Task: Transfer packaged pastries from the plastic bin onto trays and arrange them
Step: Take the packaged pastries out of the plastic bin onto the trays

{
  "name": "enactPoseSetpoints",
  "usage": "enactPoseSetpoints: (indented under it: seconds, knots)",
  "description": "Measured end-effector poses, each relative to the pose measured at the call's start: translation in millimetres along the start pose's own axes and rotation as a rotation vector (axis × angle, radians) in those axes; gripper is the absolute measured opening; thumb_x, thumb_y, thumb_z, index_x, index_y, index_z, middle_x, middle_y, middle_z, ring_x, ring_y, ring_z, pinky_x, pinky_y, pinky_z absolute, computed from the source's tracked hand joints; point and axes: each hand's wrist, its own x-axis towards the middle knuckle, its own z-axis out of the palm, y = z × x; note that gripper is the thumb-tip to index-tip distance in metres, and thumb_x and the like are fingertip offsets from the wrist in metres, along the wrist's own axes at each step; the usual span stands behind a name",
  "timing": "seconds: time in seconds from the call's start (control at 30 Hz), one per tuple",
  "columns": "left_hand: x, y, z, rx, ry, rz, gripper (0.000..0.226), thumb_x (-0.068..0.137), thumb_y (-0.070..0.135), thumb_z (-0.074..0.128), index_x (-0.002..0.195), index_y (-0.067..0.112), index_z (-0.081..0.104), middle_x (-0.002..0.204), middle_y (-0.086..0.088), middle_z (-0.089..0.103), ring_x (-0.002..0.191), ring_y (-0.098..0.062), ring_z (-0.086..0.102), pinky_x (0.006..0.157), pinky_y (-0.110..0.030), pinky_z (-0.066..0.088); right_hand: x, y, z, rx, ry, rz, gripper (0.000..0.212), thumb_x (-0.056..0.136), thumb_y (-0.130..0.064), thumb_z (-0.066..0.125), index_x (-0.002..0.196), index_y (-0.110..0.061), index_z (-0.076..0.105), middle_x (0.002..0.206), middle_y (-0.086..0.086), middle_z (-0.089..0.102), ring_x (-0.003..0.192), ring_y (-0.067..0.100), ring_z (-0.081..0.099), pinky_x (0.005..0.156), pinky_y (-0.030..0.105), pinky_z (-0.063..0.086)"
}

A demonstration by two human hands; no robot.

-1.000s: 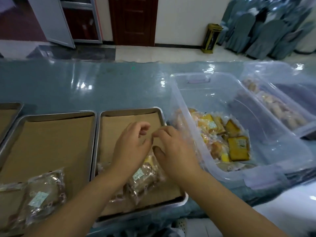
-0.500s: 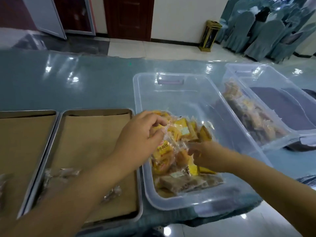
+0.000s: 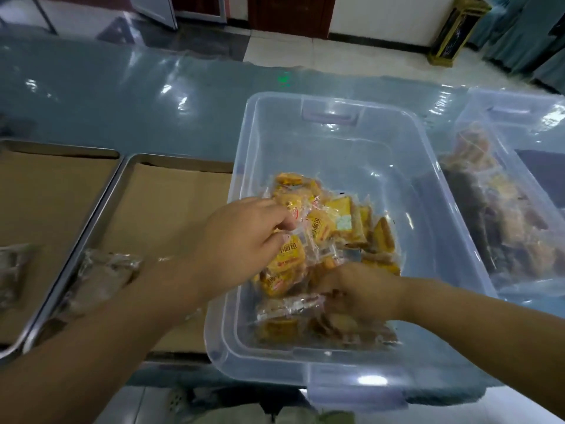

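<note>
A clear plastic bin (image 3: 428, 228) stands in the middle of the table with a heap of yellow and brown packaged pastries (image 3: 345, 221) in its near half. My left hand (image 3: 235, 240) reaches over the bin's left wall and pinches a yellow packet (image 3: 289, 255) at the top of the heap. Lower in the bin, my right hand (image 3: 360, 292) curls its fingers into the brown packets (image 3: 287, 307); what it holds is hidden. Left of the bin lies a metal tray (image 3: 101, 203) lined with brown paper, with a wrapped brown pastry (image 3: 104, 270) near its front.
A second lined tray (image 3: 55, 185) at the far left carries another wrapped pastry (image 3: 12, 267). At the right stands a second clear bin (image 3: 516, 117) of brown packets. The table has a glossy blue-green cover (image 3: 122, 102). Beyond it are a door and covered chairs.
Both hands left the tray and moved right into the bin. The left hand has closed on a yellow packet; the right hand has sunk lower among the brown ones. The view has shifted right.
</note>
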Motion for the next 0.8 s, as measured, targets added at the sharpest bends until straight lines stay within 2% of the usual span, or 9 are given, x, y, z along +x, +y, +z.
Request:
enactPoseSetpoints:
  seconds: [0.13,0.2,0.27,0.33,0.4,0.47,0.57,0.7,0.8]
  knots:
    - [-1.1,2.9,0.9,0.047,-0.118,0.034,0.049,0.078,0.071,0.041,0.107,0.036,0.059,0.097,0.02,0.06,0.088,-0.002,0.051,0.067,-0.021,0.039,1.0,1.0,-20.5,0.151,0.251,0.0,0.01,0.087,-0.017,0.061,0.088,-0.01,0.067,0.081,0.004,0.067,0.073,0.017,0.062,0.069,0.042,0.051]
    - [-2.7,8.5,2.2,0.075,-0.184,0.028,0.061,0.07,0.08,0.04,0.111,0.038,0.055,0.094,0.021,0.058,0.084,-0.002,0.051,0.062,-0.018,0.036,-4.1,0.0,-32.5,0.212,0.314,-0.023,0.011,0.09,-0.016,0.06,0.082,-0.01,0.066,0.074,0.004,0.065,0.069,0.019,0.062,0.065,0.044,0.051]
    - [-2.1,11.6,7.3,0.204,-0.183,0.056,0.043,0.073,0.068,0.052,0.103,0.037,0.056,0.081,0.018,0.057,0.074,-0.005,0.052,0.053,-0.02,0.031,-8.9,-0.9,-39.6,0.323,0.371,-0.044,0.01,0.09,-0.016,0.061,0.084,-0.015,0.068,0.074,-0.001,0.066,0.069,0.016,0.064,0.065,0.042,0.054]
    - [1.1,13.3,10.0,0.335,-0.116,0.041,0.02,0.079,0.051,0.058,0.087,0.033,0.054,0.069,0.014,0.05,0.064,-0.008,0.048,0.046,-0.021,0.02,-12.1,2.0,-40.5,0.414,0.411,0.019,0.008,0.089,-0.018,0.063,0.096,-0.018,0.066,0.088,-0.005,0.067,0.074,0.011,0.066,0.07,0.038,0.057]
    - [4.5,14.0,9.8,0.401,-0.024,-0.013,0.015,0.081,0.041,0.059,0.078,0.03,0.048,0.065,0.013,0.046,0.059,-0.011,0.043,0.044,-0.022,0.014,-16.8,8.1,-35.9,0.213,0.289,0.176,0.039,0.085,-0.028,0.066,0.121,-0.021,0.052,0.115,-0.002,0.061,0.087,0.011,0.063,0.079,0.033,0.055]
    - [7.2,15.1,8.8,0.387,0.057,-0.044,0.021,0.08,0.034,0.06,0.075,0.031,0.04,0.063,0.012,0.042,0.057,-0.012,0.039,0.044,-0.022,0.012,-23.3,11.7,-27.4,-0.167,-0.046,0.265,0.058,0.082,-0.041,0.067,0.131,-0.022,0.042,0.127,0.0,0.053,0.102,0.018,0.058,0.085,0.034,0.051]
    - [11.0,14.7,10.4,0.388,0.084,-0.068,0.017,0.081,0.036,0.06,0.077,0.029,0.045,0.065,0.01,0.048,0.058,-0.013,0.041,0.044,-0.022,0.014,-25.9,8.1,-10.5,-0.387,-0.396,0.185,0.05,0.085,-0.039,0.062,0.129,-0.02,0.047,0.125,0.004,0.056,0.106,0.027,0.057,0.086,0.039,0.051]
    - [10.5,13.2,13.6,0.39,0.059,-0.082,0.014,0.082,0.036,0.058,0.079,0.026,0.049,0.065,0.009,0.051,0.058,-0.014,0.043,0.044,-0.023,0.016,-18.4,6.8,6.1,-0.691,-0.37,-0.016,0.028,0.09,-0.022,0.055,0.116,-0.01,0.053,0.103,0.009,0.063,0.083,0.03,0.061,0.067,0.041,0.055]
    - [10.0,12.1,14.1,0.389,0.037,-0.097,0.018,0.083,0.038,0.057,0.078,0.029,0.043,0.062,0.013,0.041,0.058,-0.012,0.042,0.044,-0.023,0.017,-18.3,5.2,13.8,-0.748,-0.224,-0.149,0.033,0.09,-0.022,0.054,0.118,-0.006,0.049,0.089,0.008,0.063,0.061,0.026,0.051,0.05,0.033,0.046]
